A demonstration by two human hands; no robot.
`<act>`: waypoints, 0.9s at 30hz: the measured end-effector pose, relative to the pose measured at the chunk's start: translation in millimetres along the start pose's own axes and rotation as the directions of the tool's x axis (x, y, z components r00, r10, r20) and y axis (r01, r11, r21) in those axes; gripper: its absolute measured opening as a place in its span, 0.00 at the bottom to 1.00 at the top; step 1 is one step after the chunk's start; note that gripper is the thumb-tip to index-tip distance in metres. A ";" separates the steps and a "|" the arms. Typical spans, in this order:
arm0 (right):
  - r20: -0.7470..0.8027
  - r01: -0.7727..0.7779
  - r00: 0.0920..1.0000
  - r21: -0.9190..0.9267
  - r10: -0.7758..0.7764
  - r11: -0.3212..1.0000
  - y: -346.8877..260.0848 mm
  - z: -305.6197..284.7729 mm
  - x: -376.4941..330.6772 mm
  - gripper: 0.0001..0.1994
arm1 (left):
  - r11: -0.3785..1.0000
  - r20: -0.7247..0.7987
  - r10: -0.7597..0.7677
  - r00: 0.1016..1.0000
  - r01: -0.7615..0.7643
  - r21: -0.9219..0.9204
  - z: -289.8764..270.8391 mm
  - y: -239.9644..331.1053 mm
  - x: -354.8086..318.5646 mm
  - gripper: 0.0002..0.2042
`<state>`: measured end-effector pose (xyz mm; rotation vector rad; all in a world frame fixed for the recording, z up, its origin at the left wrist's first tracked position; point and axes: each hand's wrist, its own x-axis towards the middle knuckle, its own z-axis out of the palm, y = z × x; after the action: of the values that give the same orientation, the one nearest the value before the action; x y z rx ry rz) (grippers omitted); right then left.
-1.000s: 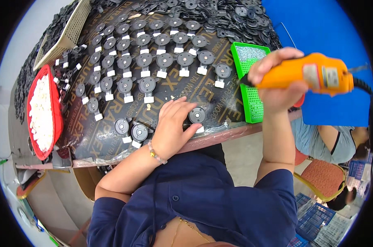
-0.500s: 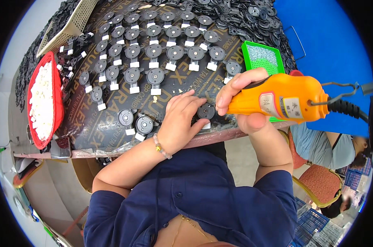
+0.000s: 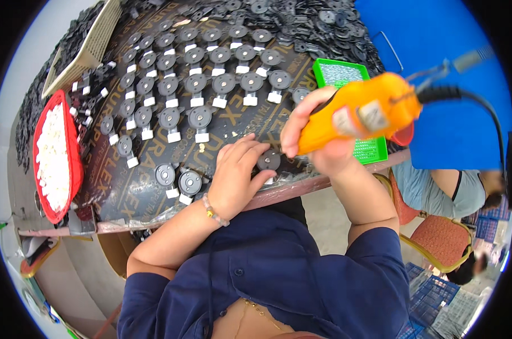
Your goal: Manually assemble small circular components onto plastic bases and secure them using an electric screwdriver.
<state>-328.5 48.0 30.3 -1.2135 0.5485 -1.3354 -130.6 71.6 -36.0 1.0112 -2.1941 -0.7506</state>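
My left hand point(image 3: 237, 174) lies at the table's near edge, thumb and fingers on either side of a black round plastic part point(image 3: 268, 160) with a white tab, holding it on the tabletop. An orange corded electric screwdriver point(image 3: 360, 110) is gripped in my right hand point(image 3: 334, 157), just to the right of that part. Its tip is hidden behind my fingers. Left of my left hand sit two similar black parts point(image 3: 189, 183) with white tabs. Beyond are rows of the same parts point(image 3: 195, 83), each with a white tab.
A red basket point(image 3: 75, 161) of small white pieces stands at the left, a beige basket point(image 3: 92, 48) behind it. Black parts point(image 3: 324, 28) are heaped at the back. A green tray point(image 3: 378, 151) with small silvery pieces lies right. The screwdriver's cord point(image 3: 482, 101) runs right. Another person point(image 3: 417, 183) is at right.
The view has shifted, so the table's things appear a little to the left. The screwdriver's back end has swung somewhat up and left. My left hand stays on the black part.
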 end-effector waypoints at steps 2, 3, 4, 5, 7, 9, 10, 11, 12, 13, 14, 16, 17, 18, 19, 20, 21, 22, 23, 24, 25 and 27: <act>-0.068 0.158 0.984 -0.065 -0.162 0.985 -13.6 -20.2 4.3 0.41 | 0.999 -0.006 -0.012 1.000 0.012 0.042 -0.6 0.9 -1.7 0.25; -0.092 0.222 0.967 -0.159 -0.238 0.962 -23.9 -35.1 6.0 0.40 | 0.999 0.001 -0.018 1.000 0.018 0.048 -1.9 0.9 -1.7 0.26; -0.117 0.277 0.942 -0.260 -0.315 0.925 -35.3 -50.9 5.6 0.39 | 0.999 0.013 0.002 1.000 -0.003 0.041 -1.8 1.1 -1.4 0.26; -0.124 0.286 0.928 -0.372 -0.352 0.883 -44.0 -65.8 6.1 0.37 | 0.999 0.013 -0.004 1.000 0.004 0.051 -1.6 1.4 -1.1 0.26; -0.159 0.270 0.901 -0.523 -0.403 0.809 -55.4 -86.7 7.2 0.29 | 0.998 0.022 0.005 1.000 -0.006 0.065 0.0 4.0 1.6 0.26; -0.210 0.225 0.902 -0.519 -0.378 0.825 -47.2 -101.7 8.7 0.26 | 0.996 0.031 0.022 0.999 -0.025 0.082 1.3 8.2 3.4 0.26; -0.226 0.221 0.900 -0.500 -0.372 0.837 -40.5 -105.9 9.5 0.26 | 0.994 0.025 0.015 1.000 -0.018 0.105 2.0 9.6 3.5 0.26; -0.231 0.228 0.896 -0.494 -0.379 0.839 -35.4 -108.2 10.8 0.26 | 0.994 0.030 0.021 0.999 -0.024 0.104 3.3 8.9 4.1 0.29; -0.233 0.234 0.894 -0.483 -0.382 0.844 -29.8 -108.8 13.2 0.26 | 0.994 0.038 0.028 0.999 -0.032 0.102 3.2 9.3 4.0 0.29; -0.229 0.252 0.890 -0.470 -0.393 0.846 -26.9 -108.2 14.6 0.26 | 0.994 0.032 0.024 0.999 -0.027 0.108 2.4 10.2 4.6 0.31; -0.220 0.243 0.896 -0.482 -0.385 0.842 -25.5 -108.9 14.2 0.26 | 0.993 0.026 0.019 0.999 -0.022 0.115 2.2 10.5 5.0 0.33; -0.192 0.268 0.893 -0.500 -0.407 0.824 -21.5 -112.3 16.8 0.27 | 0.993 0.048 0.009 0.999 -0.014 0.121 2.1 9.5 4.9 0.34; -0.198 0.268 0.891 -0.500 -0.410 0.824 -20.2 -113.7 16.1 0.27 | 0.992 0.045 0.010 0.999 -0.015 0.127 2.7 9.7 4.8 0.34; -0.219 0.254 0.890 -0.488 -0.399 0.835 -18.3 -114.6 16.5 0.27 | 0.991 0.037 0.006 0.999 -0.011 0.136 3.1 10.0 4.7 0.34; -0.240 0.240 0.890 -0.475 -0.388 0.846 -16.9 -115.5 16.8 0.27 | 0.990 0.038 0.004 0.999 -0.010 0.139 3.6 10.4 4.9 0.34; -0.241 0.241 0.890 -0.471 -0.387 0.848 -15.9 -116.9 16.8 0.27 | 0.990 0.041 0.001 0.999 -0.006 0.142 4.2 10.7 5.2 0.34; -0.234 0.255 0.885 -0.479 -0.402 0.840 -15.1 -117.9 16.5 0.27 | 0.989 0.042 -0.006 0.999 -0.001 0.145 4.6 11.2 4.5 0.34; -0.227 0.268 0.880 -0.487 -0.417 0.831 -14.3 -118.8 16.4 0.27 | 0.989 0.040 -0.011 0.999 0.005 0.148 5.0 11.3 4.3 0.34; -0.225 0.268 0.882 -0.481 -0.413 0.835 -13.8 -119.6 16.8 0.27 | 0.989 0.040 -0.002 0.999 -0.004 0.150 5.4 11.1 4.7 0.34; -0.219 0.273 0.881 -0.490 -0.419 0.828 -14.1 -120.0 17.3 0.27 | 0.988 0.040 0.007 0.999 -0.013 0.153 5.1 11.0 4.9 0.33; -0.212 0.277 0.880 -0.498 -0.426 0.822 -14.3 -120.1 17.8 0.27 | 0.988 0.037 -0.001 0.999 -0.005 0.157 4.9 10.9 5.0 0.33; -0.218 0.280 0.878 -0.487 -0.426 0.827 -14.0 -118.6 18.0 0.26 | 0.989 0.026 0.024 0.999 -0.027 0.144 4.8 10.2 4.9 0.33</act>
<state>-433.9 -6.2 7.3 -1.5357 0.9297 -1.8147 -141.3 74.5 -30.6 1.0475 -2.3046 -0.6024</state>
